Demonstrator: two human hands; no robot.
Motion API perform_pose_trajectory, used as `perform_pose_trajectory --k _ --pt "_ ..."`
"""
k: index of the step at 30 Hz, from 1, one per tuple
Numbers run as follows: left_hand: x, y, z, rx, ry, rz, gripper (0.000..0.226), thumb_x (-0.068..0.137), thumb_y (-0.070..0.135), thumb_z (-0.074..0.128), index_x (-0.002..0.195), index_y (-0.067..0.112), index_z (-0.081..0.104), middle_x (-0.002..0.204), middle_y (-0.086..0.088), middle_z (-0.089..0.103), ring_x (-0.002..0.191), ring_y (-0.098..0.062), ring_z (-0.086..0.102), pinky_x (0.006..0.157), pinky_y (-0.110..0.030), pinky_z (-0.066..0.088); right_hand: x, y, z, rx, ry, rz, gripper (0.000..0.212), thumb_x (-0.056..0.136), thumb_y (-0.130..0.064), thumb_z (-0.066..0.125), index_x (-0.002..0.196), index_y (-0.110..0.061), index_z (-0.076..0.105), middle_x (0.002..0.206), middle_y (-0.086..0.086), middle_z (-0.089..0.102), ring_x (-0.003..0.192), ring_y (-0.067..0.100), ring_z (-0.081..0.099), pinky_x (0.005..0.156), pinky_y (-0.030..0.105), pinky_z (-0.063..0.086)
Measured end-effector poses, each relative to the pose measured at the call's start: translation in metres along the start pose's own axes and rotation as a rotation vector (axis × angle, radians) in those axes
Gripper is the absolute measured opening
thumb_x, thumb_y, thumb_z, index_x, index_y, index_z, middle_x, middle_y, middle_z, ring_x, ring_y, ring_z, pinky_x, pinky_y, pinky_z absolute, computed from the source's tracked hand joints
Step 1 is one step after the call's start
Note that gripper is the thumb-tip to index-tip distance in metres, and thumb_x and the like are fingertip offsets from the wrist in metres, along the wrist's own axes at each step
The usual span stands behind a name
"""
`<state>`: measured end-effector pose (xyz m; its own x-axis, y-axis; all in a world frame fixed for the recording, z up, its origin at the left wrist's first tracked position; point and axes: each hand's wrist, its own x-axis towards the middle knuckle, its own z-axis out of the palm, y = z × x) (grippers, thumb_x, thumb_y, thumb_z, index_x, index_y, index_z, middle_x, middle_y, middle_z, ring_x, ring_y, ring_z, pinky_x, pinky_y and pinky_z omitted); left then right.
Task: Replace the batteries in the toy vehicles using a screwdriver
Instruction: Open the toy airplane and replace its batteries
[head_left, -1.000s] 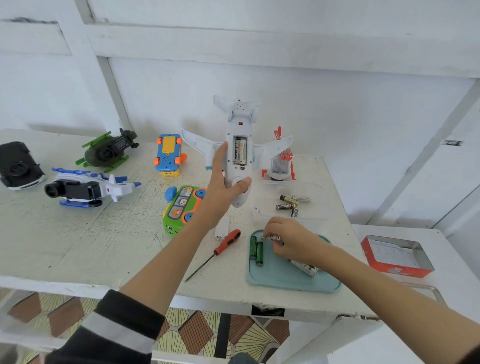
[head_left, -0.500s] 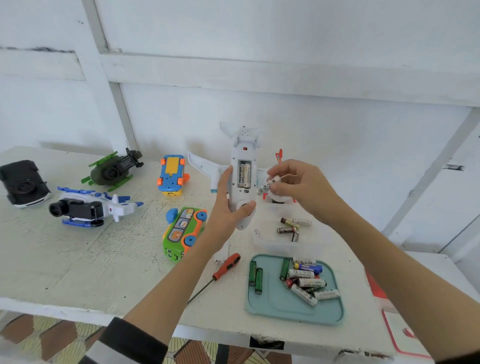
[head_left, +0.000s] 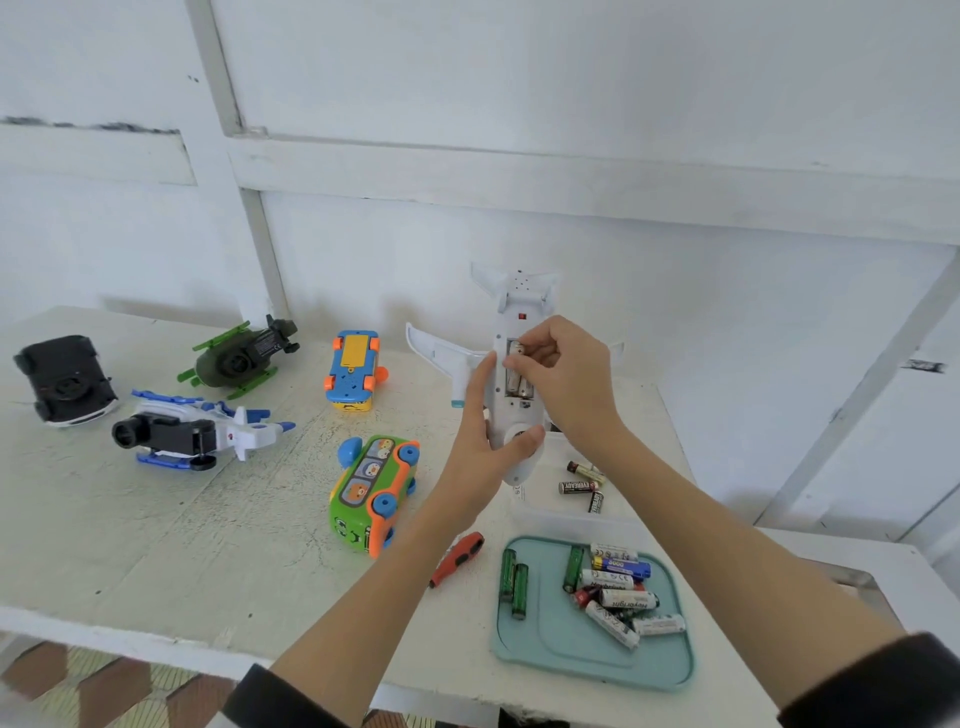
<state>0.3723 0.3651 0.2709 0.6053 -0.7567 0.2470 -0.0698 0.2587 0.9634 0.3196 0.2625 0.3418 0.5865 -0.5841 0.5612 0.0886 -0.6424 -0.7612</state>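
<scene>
My left hand (head_left: 485, 441) grips the white toy airplane (head_left: 511, 301) by its nose end and holds it belly-up above the table. The battery bay is uncovered and a battery (head_left: 515, 382) lies in it. My right hand (head_left: 563, 374) pinches another battery at the upper end of the bay, fingers curled over the opening. A red-handled screwdriver (head_left: 457, 558) lies on the table below my left wrist. The teal tray (head_left: 597, 660) at the front right holds several loose batteries.
A clear tray (head_left: 571, 519) behind the teal one holds three batteries. Other toys lie on the white table (head_left: 156, 545): a green bus (head_left: 371, 493), a blue and yellow car (head_left: 353, 371), a green helicopter (head_left: 241, 353), a blue and white helicopter (head_left: 192, 434), a black car (head_left: 65, 379).
My right hand picked a battery from the teal tray, rose to the airplane and now presses it into the bay. The left hand kept hold of the airplane.
</scene>
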Motion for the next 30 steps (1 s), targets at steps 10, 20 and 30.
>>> perform_pose_trajectory --k 10,20,30 --pt "-0.009 0.004 0.008 -0.029 -0.018 0.023 0.079 0.091 -0.001 0.062 0.141 0.044 0.020 0.149 -0.006 0.044 0.126 -0.022 0.055 0.092 -0.021 0.050 -0.001 0.018 0.001 -0.130 0.010 -0.253 0.013 0.070 0.003 0.072 0.068 0.005 0.060 0.077 0.009 0.047 0.066 0.019 0.047 0.063 0.014 0.039" --pt "-0.006 0.012 0.000 -0.033 -0.041 0.054 0.078 0.092 -0.002 0.059 0.139 0.048 0.022 0.156 -0.004 0.033 0.133 -0.025 0.047 0.090 -0.018 0.049 -0.002 0.024 -0.002 -0.299 -0.074 -0.439 0.007 0.074 0.003 0.066 0.067 0.002 0.067 0.075 0.015 0.055 0.071 0.032 0.052 0.076 0.010 0.033" --pt "-0.004 0.023 -0.006 0.003 0.005 0.099 0.076 0.092 -0.003 0.059 0.142 0.040 0.022 0.151 -0.007 0.041 0.108 -0.008 0.059 0.083 -0.016 0.049 0.005 0.009 -0.010 -0.243 -0.143 -0.373 0.021 0.075 -0.011 0.066 0.093 -0.005 0.073 0.091 0.010 0.062 0.089 0.027 0.057 0.078 0.028 0.043"
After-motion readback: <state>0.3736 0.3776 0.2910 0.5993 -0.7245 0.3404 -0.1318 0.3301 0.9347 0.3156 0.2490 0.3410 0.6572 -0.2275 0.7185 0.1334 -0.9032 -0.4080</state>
